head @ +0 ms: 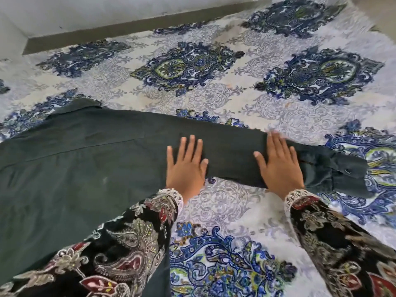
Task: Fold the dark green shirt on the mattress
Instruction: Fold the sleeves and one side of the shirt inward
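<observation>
The dark green shirt point(85, 159) lies spread flat on the mattress point(225, 97), its body filling the left side. One long sleeve stretches to the right and ends in a buttoned cuff point(347, 172). My left hand point(186, 166) rests flat on the sleeve where it meets the body, fingers apart and holding nothing. My right hand point(278, 161) lies flat farther along the same sleeve, just short of the cuff, palm down with fingers spread. Both arms wear dark paisley sleeves with white lace cuffs.
The mattress cover is white with large blue and green medallions. A white wall point(107, 11) and a dark strip of floor point(139, 28) run along the far edge. Bare mattress shows beyond the shirt and to the right.
</observation>
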